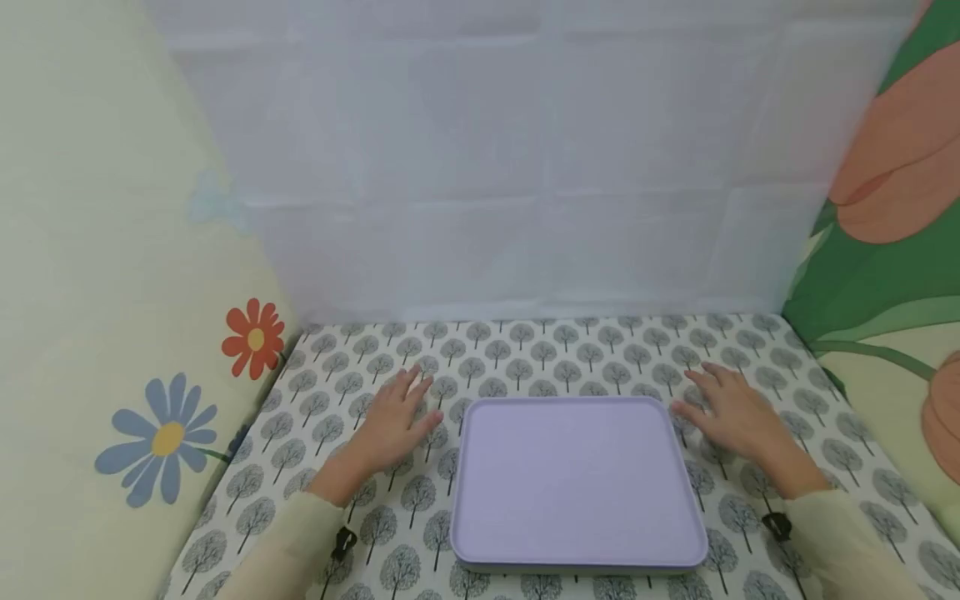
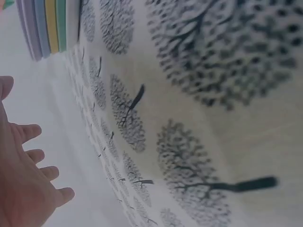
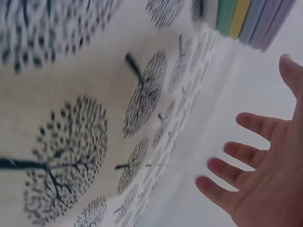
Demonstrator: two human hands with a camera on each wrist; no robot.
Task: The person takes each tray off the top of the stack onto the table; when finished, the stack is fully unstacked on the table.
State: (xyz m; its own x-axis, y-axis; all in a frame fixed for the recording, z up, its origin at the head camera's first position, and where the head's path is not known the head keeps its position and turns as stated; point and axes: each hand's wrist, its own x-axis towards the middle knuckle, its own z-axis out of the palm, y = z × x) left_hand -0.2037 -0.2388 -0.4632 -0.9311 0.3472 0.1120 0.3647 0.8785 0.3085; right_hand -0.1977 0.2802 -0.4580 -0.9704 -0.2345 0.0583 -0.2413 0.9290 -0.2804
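Note:
A stack of rectangular trays or boards (image 1: 577, 483) lies on the patterned cloth, its lavender top flat with a raised rim. Its side shows purple, blue, yellow, green and white layers (image 2: 51, 28) in the left wrist view, and the same coloured edges (image 3: 248, 19) appear in the right wrist view. To the left of the stack, my left hand (image 1: 390, 425) is held with fingers spread, apart from it and holding nothing. On the opposite side my right hand (image 1: 738, 417) has its fingers apart too, gripping nothing. Whether the layers are separate pieces cannot be told.
A white cloth with grey trees (image 1: 517, 371) covers the table. Behind it hangs a creased white sheet (image 1: 480, 167). Flower-printed panels stand on the left (image 1: 90, 292) and the right (image 1: 892, 275). Dark straps or clips (image 1: 344, 542) show at both cuffs.

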